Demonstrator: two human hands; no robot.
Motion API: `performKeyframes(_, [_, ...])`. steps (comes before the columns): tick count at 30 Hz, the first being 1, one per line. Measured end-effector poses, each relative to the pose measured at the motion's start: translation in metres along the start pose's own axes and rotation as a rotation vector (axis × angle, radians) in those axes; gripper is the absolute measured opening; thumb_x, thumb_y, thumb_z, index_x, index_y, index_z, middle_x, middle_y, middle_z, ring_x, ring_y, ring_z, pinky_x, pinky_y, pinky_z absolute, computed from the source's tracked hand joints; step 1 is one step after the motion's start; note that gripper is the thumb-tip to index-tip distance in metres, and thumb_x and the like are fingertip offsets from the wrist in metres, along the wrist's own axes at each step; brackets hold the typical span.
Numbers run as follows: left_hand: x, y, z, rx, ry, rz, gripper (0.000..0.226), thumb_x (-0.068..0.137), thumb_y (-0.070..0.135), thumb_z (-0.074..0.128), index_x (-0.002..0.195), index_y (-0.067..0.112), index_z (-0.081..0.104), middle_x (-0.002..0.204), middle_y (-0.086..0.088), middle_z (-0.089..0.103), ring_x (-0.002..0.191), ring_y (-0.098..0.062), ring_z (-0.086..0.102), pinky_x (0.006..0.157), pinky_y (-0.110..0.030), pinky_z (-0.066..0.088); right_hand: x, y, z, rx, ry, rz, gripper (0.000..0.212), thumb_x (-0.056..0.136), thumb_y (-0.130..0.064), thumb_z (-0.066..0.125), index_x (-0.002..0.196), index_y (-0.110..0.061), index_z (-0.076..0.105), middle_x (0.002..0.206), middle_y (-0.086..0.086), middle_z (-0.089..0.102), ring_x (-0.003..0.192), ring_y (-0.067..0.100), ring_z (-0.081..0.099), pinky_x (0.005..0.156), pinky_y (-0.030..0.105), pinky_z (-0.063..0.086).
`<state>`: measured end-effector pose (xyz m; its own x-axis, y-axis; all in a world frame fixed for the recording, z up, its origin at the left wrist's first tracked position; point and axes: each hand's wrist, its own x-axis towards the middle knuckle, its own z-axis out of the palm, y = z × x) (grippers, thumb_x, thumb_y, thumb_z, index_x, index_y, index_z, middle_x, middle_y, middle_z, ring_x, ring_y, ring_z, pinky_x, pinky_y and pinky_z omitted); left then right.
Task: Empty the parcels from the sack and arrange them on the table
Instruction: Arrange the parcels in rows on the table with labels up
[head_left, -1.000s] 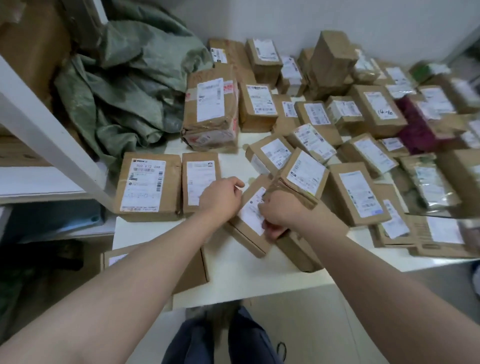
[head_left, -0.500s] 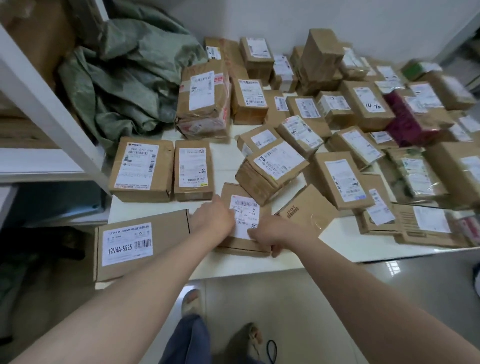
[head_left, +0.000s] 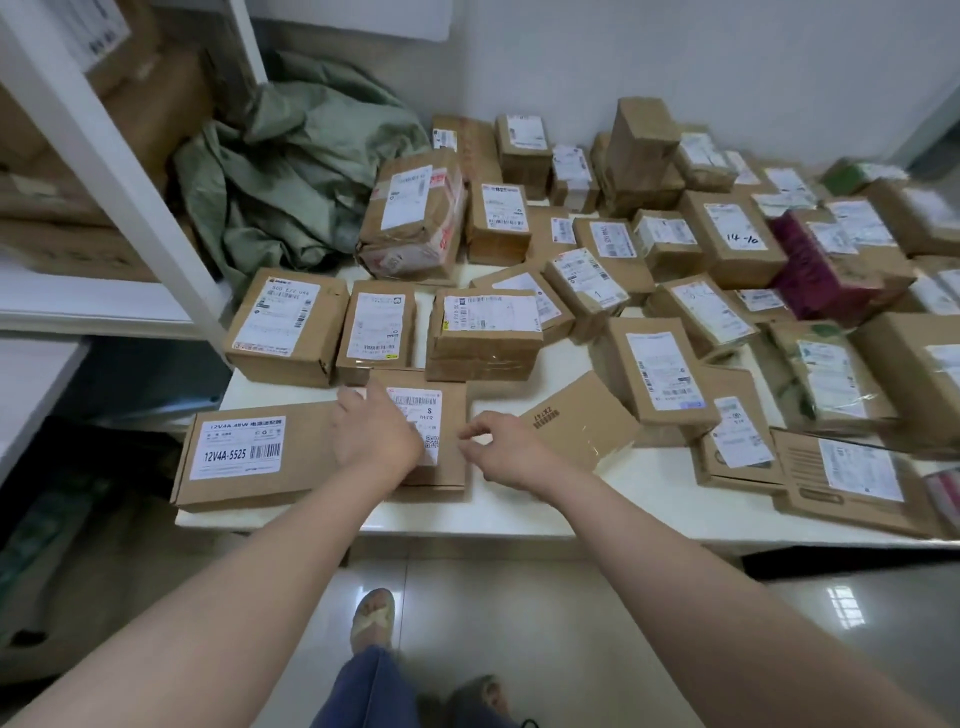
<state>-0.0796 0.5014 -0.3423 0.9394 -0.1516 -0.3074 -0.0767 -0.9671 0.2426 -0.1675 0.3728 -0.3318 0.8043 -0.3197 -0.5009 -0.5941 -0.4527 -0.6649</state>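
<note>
Broadly, the task appears close to done, judging from how things lie.

Tabletop (head_left: 519, 514), middle and right of the frame: it carries several dozen cardboard parcels (head_left: 727, 234), nearly all label-up. Those at centre left sit in rough rows. Those toward the right are crowded, with some overlapping or stacked.

Sack (head_left: 291, 176), upper left of centre: green, crumpled and slack at the far left corner of the tabletop. It looks emptied, though its inside is hidden.

Long box (head_left: 249, 452), lower left of the tabletop: it lies flat at the near edge.

Flat parcel (head_left: 449, 415), lower centre: it lies just right of the long box and in front of the near row, squared to both.

Left hand (head_left: 374, 431): it rests palm-down on the flat parcel, fingers fairly straight, gripping nothing.

Right hand (head_left: 504, 452): it is just beside the parcel's right edge, fingers loosely curled and holding nothing. Whether it touches the parcel cannot be told.

What seems left is tidying. A plain box near the right hand lies skewed, and the right-side parcels are not yet aligned.
</note>
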Motion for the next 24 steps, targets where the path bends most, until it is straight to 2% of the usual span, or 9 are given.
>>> performKeyframes(2, [0.003,0.014,-0.006,-0.07,0.057,0.088,0.065,0.091,0.036,0.058,0.145,0.013,0.03,0.138,-0.019,0.035,0.127,-0.035,0.036,0.103,-0.04,0.032,0.008,-0.002,-0.018,0.084,0.236,-0.039,0.01,0.093,-0.029,0.052,0.096,-0.032,0.062,0.09,-0.009,0.063,0.09,0.023,0.065,0.081,0.039,0.055])
performKeyframes(6, [0.024,0.046,-0.018,-0.257,0.093,0.175,0.061,0.098,0.046,0.043,0.148,0.013,0.029,0.14,-0.019,0.039,0.13,-0.036,0.035,0.107,-0.044,0.032,0.036,-0.009,-0.069,0.164,0.652,0.024,0.028,0.098,-0.021,0.048,0.125,-0.016,0.053,0.115,0.003,0.061,0.099,0.02,0.058,0.084,0.036,0.05])
performKeyframes(10, [0.055,0.078,-0.025,-0.397,-0.103,0.093,0.06,0.101,0.051,0.028,0.149,0.016,0.031,0.145,-0.016,0.039,0.133,-0.036,0.037,0.105,-0.047,0.034,0.075,-0.013,-0.093,0.273,0.43,0.14,0.071,0.097,-0.035,0.055,0.154,-0.021,0.015,0.155,0.008,0.033,0.132,0.027,0.044,0.095,0.035,0.051])
performKeyframes(12, [0.073,0.094,-0.031,-0.422,-0.109,0.072,0.06,0.101,0.053,0.029,0.149,0.017,0.033,0.149,-0.015,0.034,0.136,-0.037,0.032,0.103,-0.048,0.035,0.087,-0.019,-0.096,0.357,0.389,0.171,0.083,0.095,-0.042,0.057,0.156,-0.03,0.001,0.159,0.007,0.022,0.136,0.032,0.041,0.064,0.021,0.059])
performKeyframes(13, [0.085,0.1,-0.036,-0.417,-0.079,0.079,0.058,0.1,0.053,0.031,0.147,0.018,0.035,0.149,-0.013,0.033,0.136,-0.037,0.03,0.102,-0.049,0.036,0.094,-0.02,-0.098,0.434,0.357,0.184,0.085,0.094,-0.045,0.057,0.155,-0.034,-0.001,0.155,0.01,0.031,0.128,0.034,0.051,0.052,0.021,0.057])
performKeyframes(15, [0.114,0.108,-0.043,-0.37,-0.06,0.115,0.052,0.098,0.048,0.039,0.142,0.02,0.042,0.145,-0.012,0.039,0.133,-0.037,0.035,0.099,-0.047,0.039,0.102,-0.027,-0.103,0.646,0.23,0.251,0.077,0.094,-0.042,0.059,0.153,-0.034,0.01,0.124,0.016,0.059,0.09,0.029,0.07,0.056,0.033,0.062])
performKeyframes(17, [0.142,0.111,-0.047,-0.315,-0.114,0.148,0.048,0.094,0.041,0.047,0.138,0.022,0.046,0.14,-0.012,0.047,0.128,-0.035,0.042,0.098,-0.045,0.043,0.111,-0.032,-0.105,0.711,0.137,0.292,0.055,0.096,-0.031,0.06,0.141,-0.018,0.03,0.093,0.012,0.063,0.064,0.018,0.066,0.062,0.04,0.063])
performKeyframes(19, [0.161,0.112,-0.047,-0.286,-0.155,0.162,0.046,0.092,0.036,0.049,0.136,0.025,0.049,0.137,-0.012,0.05,0.125,-0.034,0.047,0.098,-0.043,0.045,0.12,-0.034,-0.103,0.671,0.128,0.286,0.037,0.097,-0.024,0.06,0.123,-0.015,0.037,0.083,0.012,0.058,0.058,0.017,0.061,0.061,0.04,0.062])
performKeyframes(24, [0.177,0.118,-0.044,-0.262,-0.078,0.216,0.046,0.095,0.029,0.049,0.141,0.027,0.046,0.144,-0.013,0.036,0.134,-0.031,0.033,0.1,-0.041,0.04,0.14,-0.032,-0.086,0.623,0.112,0.29,0.02,0.094,-0.022,0.06,0.098,-0.012,0.043,0.085,0.011,0.053,0.051,0.018,0.058,0.064,0.04,0.061])
